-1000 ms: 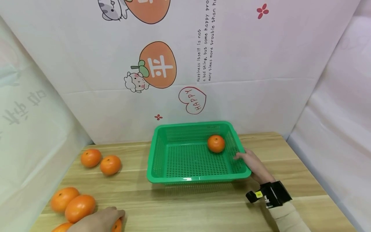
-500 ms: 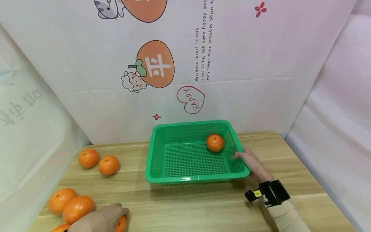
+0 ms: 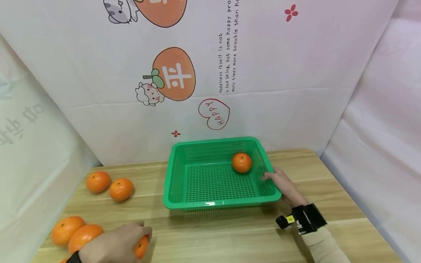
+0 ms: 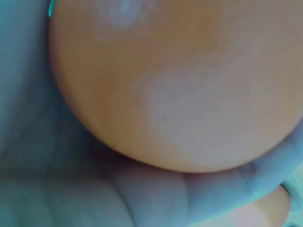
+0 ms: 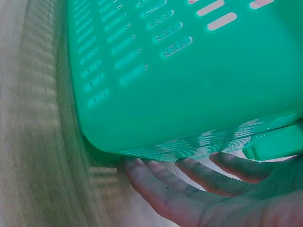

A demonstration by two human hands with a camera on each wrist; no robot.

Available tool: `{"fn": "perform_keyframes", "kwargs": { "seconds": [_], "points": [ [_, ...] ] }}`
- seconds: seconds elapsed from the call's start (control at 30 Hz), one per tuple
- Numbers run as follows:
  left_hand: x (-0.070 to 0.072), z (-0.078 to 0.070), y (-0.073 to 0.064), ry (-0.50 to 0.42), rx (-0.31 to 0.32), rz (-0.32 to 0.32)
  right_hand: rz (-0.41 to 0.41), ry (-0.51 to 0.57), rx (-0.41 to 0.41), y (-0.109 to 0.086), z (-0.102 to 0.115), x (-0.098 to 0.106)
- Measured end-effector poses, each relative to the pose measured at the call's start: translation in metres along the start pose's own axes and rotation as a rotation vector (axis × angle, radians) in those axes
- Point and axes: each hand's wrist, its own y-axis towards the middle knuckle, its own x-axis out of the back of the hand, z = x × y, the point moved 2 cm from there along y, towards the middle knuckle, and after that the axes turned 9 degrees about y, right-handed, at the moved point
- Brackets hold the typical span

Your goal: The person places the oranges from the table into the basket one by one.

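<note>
I see one orange (image 3: 241,163) back right in the green basket (image 3: 210,204); the right hand (image 3: 284,186) grips the basket's right side, the left hand (image 3: 113,243) clasps a second orange (image 3: 141,248), near left.

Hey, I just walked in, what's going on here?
A person's left hand is holding an orange fruit, while the right hand grips the right side of a green basket. One fruit sits in the basket; more fruits lie at the left of the wooden table.
</note>
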Motion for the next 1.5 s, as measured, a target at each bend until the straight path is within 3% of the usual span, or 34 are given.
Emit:
{"fn": "perform_keyframes", "kwargs": {
  "seconds": [0.13,0.3,0.53,0.7,0.97,1.3,1.5],
  "points": [
    [0.003,-0.004,0.0,-0.008,-0.086,-0.022,0.0,0.0,-0.003,0.0,0.0,0.0],
    [0.008,-0.009,-0.002,0.018,-0.138,-0.045,0.003,-0.005,0.004,0.001,0.0,0.0],
    [0.022,-0.017,-0.004,-0.006,-0.307,-0.089,-0.018,-0.009,-0.004,0.001,0.0,0.001],
    [0.031,-0.021,-0.003,-0.032,-0.354,-0.103,-0.011,-0.008,-0.001,0.001,-0.001,0.002],
    [0.044,-0.033,0.0,-0.01,-0.431,-0.199,-0.002,0.004,-0.004,0.0,-0.002,-0.001],
    [0.056,-0.04,0.002,-0.064,-0.478,-0.26,0.012,0.005,0.004,0.002,-0.002,-0.002],
    [0.068,-0.044,-0.001,-0.035,-0.483,-0.33,-0.011,0.005,-0.002,0.001,-0.001,0.0]
  ]
}}
